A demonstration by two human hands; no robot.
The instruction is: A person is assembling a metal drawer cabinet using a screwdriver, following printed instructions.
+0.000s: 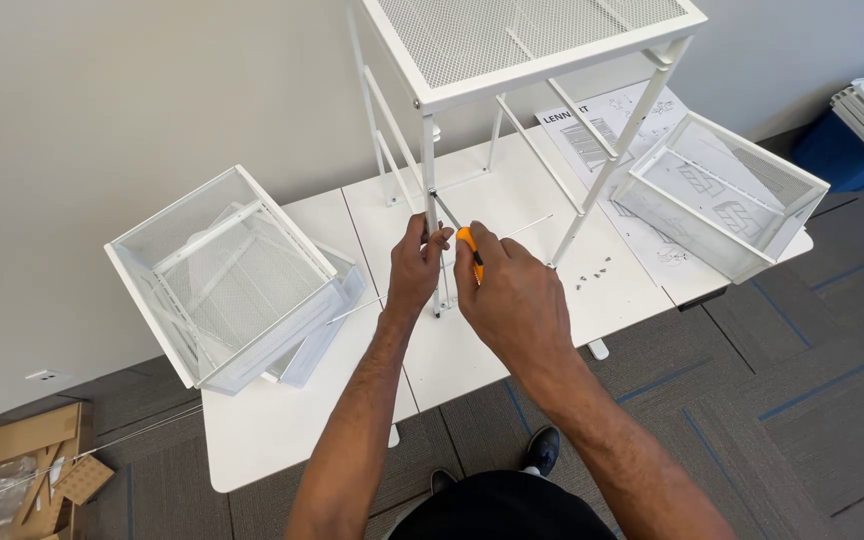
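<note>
- mesh baskets [227, 280] lie stacked at the table's left;
- left hand [414, 268] closed around the white frame leg [431, 215];
- right hand [512, 295] grips an orange-handled screwdriver [457, 232], its thin metal tip at the leg;
- another basket [717, 195] sits on the right

Much of the white metal frame and what the hands cover stays out of sight.

The frame [532, 45] runs off the top edge, so its mesh top is cut short. The right hand [514, 300] wraps the orange screwdriver [466, 243], hiding most of the handle; its tip at the leg joint is too small to make out. The left hand [416, 268] covers part of the leg. The loose screws [592, 273] are mere specks. The mesh basket [717, 195] hides much of the instruction sheet [592, 125].
</note>
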